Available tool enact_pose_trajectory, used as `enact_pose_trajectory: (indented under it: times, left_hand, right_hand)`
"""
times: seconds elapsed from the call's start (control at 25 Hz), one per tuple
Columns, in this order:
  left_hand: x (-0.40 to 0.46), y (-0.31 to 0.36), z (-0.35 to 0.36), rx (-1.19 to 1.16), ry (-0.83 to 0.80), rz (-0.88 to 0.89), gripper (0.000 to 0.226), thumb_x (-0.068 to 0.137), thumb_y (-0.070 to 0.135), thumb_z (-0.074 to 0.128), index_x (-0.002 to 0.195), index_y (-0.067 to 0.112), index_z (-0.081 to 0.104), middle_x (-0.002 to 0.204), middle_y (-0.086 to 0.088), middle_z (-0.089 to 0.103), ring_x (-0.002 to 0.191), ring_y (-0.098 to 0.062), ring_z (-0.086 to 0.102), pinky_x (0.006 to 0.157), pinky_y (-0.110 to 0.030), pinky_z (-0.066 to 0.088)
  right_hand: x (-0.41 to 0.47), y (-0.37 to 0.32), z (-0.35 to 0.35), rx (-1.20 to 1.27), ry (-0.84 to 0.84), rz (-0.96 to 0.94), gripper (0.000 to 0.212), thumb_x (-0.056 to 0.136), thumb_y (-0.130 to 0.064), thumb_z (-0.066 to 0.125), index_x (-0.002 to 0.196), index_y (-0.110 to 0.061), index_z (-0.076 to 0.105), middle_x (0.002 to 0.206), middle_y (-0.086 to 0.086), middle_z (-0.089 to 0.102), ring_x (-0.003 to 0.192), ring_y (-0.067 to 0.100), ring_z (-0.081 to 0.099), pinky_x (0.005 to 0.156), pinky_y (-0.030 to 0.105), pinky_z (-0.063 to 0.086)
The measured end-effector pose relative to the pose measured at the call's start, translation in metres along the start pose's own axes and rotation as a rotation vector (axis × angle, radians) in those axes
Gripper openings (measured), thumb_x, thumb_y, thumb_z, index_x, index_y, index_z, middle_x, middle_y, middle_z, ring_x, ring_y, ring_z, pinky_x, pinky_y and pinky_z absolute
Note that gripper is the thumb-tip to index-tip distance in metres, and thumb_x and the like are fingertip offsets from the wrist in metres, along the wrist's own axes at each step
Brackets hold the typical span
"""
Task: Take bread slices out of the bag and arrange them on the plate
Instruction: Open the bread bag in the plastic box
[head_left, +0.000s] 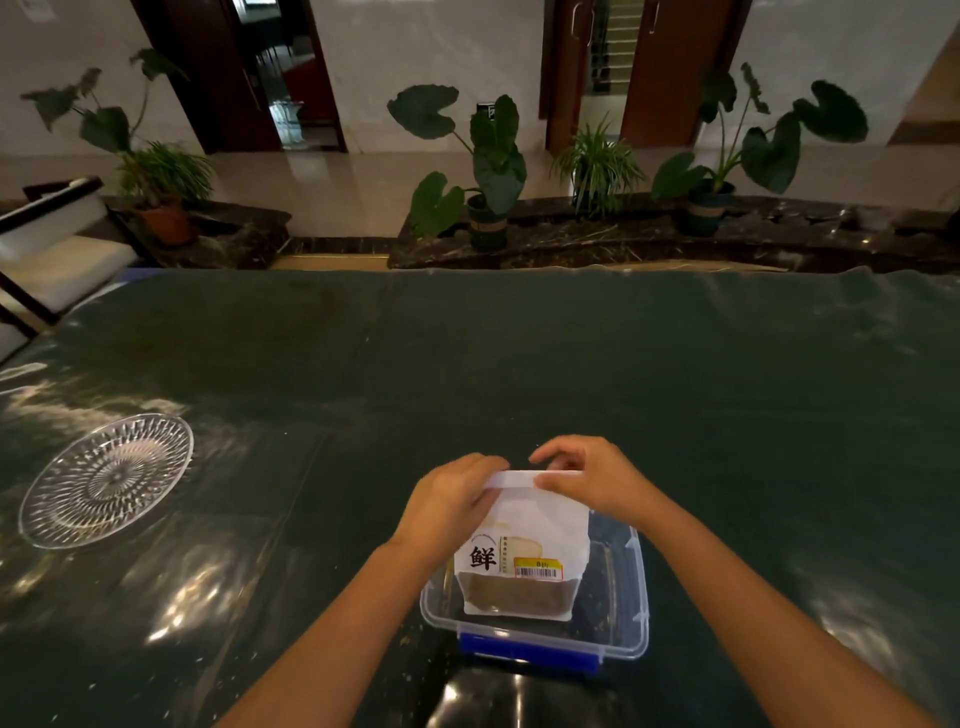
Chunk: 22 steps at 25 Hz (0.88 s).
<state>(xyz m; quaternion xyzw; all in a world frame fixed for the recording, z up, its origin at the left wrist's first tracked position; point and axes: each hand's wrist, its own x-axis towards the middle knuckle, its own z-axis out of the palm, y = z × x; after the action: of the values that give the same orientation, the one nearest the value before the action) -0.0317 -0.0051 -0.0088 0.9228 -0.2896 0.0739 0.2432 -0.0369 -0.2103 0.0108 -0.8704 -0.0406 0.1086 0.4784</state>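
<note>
Over the tub (636, 597), upright bag (524, 540), both hands' (457, 499) grip topside.

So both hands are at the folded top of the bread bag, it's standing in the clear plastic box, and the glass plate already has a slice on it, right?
Not quite. In the head view the glass plate holds no bread at all. The rest stands: the left hand and right hand are both at the folded top of the bread bag, which stands in the clear plastic box.

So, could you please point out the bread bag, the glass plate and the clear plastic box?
bread bag (540, 514): head view, white upper front.
glass plate (106, 480): head view, patterned centre.
clear plastic box (631, 587): head view, right wall.
</note>
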Motion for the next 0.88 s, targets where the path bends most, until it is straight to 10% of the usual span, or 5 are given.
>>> enact_pose_trajectory:
  times: [0.28,0.4,0.6,0.88]
  left_hand:
    - [0.009,-0.004,-0.017,-0.261,-0.055,-0.193,0.023,0.086,0.026,0.06,0.106,0.02,0.069,0.101,-0.001,0.073,0.093,-0.01,0.066,0.086,-0.034,0.055]
    - [-0.004,-0.001,-0.009,0.134,0.096,0.029,0.053,0.077,0.029,0.069,0.126,0.024,0.05,0.133,-0.005,0.054,0.127,-0.02,0.045,0.105,-0.04,0.038]
    - [-0.011,0.013,-0.005,0.336,0.196,0.238,0.028,0.065,0.027,0.081,0.084,0.026,0.061,0.136,-0.006,0.049,0.132,-0.025,0.033,0.109,-0.049,0.026]
    - [-0.049,0.025,-0.034,0.241,0.132,0.419,0.019,0.066,0.019,0.078,0.082,0.021,0.068,0.076,0.004,0.074,0.075,-0.011,0.07,0.104,-0.045,0.037]
  right_hand:
    - [-0.005,-0.009,-0.005,-0.141,0.059,-0.111,0.012,0.081,-0.02,0.063,0.088,-0.024,0.072,0.083,-0.015,0.066,0.085,0.003,0.063,0.076,0.021,0.051]
    - [-0.004,-0.012,-0.007,-0.077,0.035,-0.053,0.011,0.081,-0.02,0.063,0.078,-0.024,0.073,0.075,-0.016,0.066,0.077,0.001,0.063,0.068,0.016,0.048]
    - [-0.003,-0.015,-0.01,-0.041,0.033,0.01,0.011,0.082,-0.018,0.064,0.075,-0.023,0.07,0.077,-0.009,0.066,0.075,0.006,0.064,0.062,0.016,0.048]
    - [0.009,-0.014,-0.034,-0.075,0.22,0.037,0.01,0.082,-0.016,0.064,0.075,-0.021,0.069,0.081,-0.001,0.067,0.079,0.011,0.063,0.071,0.025,0.053]
